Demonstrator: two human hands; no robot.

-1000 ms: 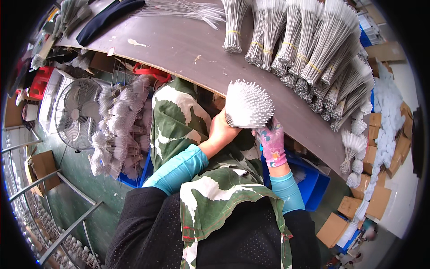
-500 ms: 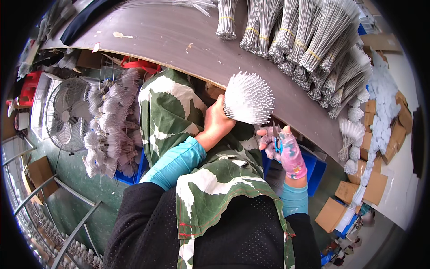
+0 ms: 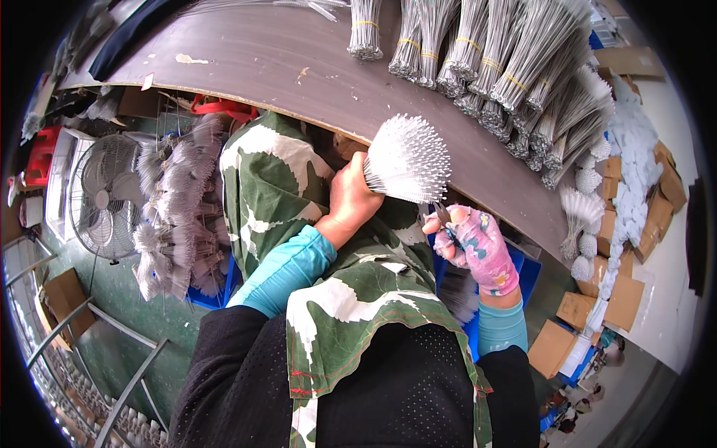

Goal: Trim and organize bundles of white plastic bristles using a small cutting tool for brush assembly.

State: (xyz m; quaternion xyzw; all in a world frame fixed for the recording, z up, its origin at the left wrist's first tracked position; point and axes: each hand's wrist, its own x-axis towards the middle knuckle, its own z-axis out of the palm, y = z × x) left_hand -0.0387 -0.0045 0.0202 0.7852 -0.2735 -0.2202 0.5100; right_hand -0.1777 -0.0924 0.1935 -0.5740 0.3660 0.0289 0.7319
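Grasps a thick bundle of white-tipped brushes (image 3: 411, 158) in the left hand (image 3: 352, 196), with bare fingers wrapped closely around the narrower, gathered part. Holds the bundle in front of the body, at the near edge of the brown table (image 3: 246, 56), with the bristle ends splayed to the right and partly up toward the camera. Grips small scissors (image 3: 442, 215) in the right hand (image 3: 478, 240), with curled fingers and with dark blades directed up at the lower side of the bundle. Cannot tell contact from a narrow gap between blades and bristles, nor parted blades from closed ones. Wears a pink flowered glove (image 3: 494, 260) with bare fingertips on the right hand, turquoise sleeves (image 3: 291, 269) on both forearms, and a green-and-white camouflage apron (image 3: 351, 317) over black clothing. Has many wire-stemmed bundles (image 3: 478, 67) on the table ahead and to the right, some bound with yellow bands, and a smaller white-tipped cluster (image 3: 579, 213) near the right end. Has a blue bin (image 3: 530, 272) below the table beside the right hand, and, off to the left, a pile of brushes (image 3: 183, 201) next to a standing fan (image 3: 104, 196).
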